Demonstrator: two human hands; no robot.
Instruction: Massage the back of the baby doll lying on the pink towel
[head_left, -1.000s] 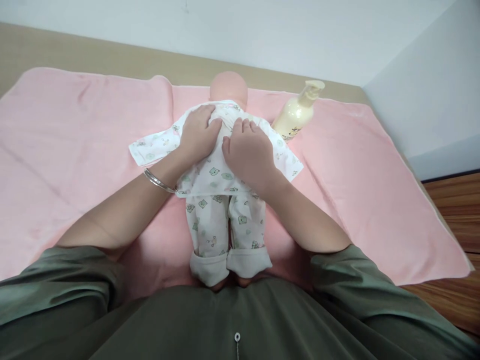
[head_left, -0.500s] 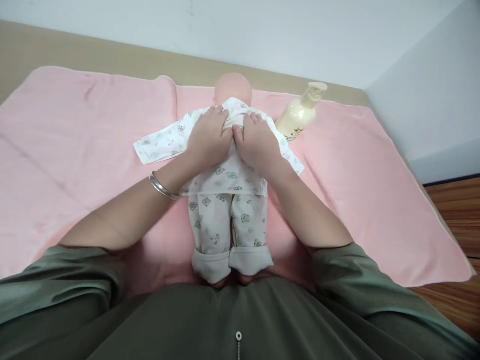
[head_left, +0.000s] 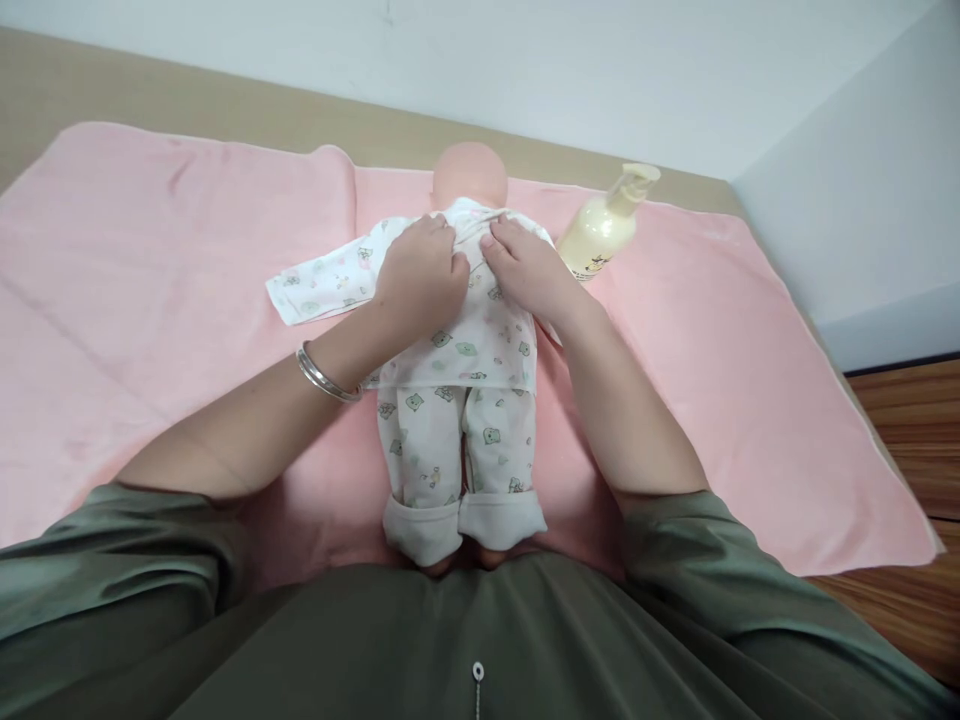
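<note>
A baby doll [head_left: 471, 174] lies on a pink blanket [head_left: 750, 400] with its head away from me. It wears a white printed shirt [head_left: 480, 345] and matching trousers [head_left: 427, 440] with turned-up cuffs. My left hand [head_left: 424, 272], curled, grips the shirt at the upper left of the chest. Across from it, my right hand [head_left: 529, 262] has its fingers bent on the shirt near the collar, pinching the cloth. The shirt is creased between the two hands. The doll's left-side sleeve is spread outward; the right-side one is mostly hidden behind my right forearm.
A cream pump bottle [head_left: 604, 230] leans on the blanket just right of the doll's shoulder. Behind the blanket run a beige table edge [head_left: 225, 95] and a white wall [head_left: 487, 60]. Brown wooden drawers [head_left: 911, 420] stand at the right.
My right hand has shifted slightly right and its fingers have moved on the cloth, drawing creases near the collar. My left hand stays almost in place, its fingers more curled.
</note>
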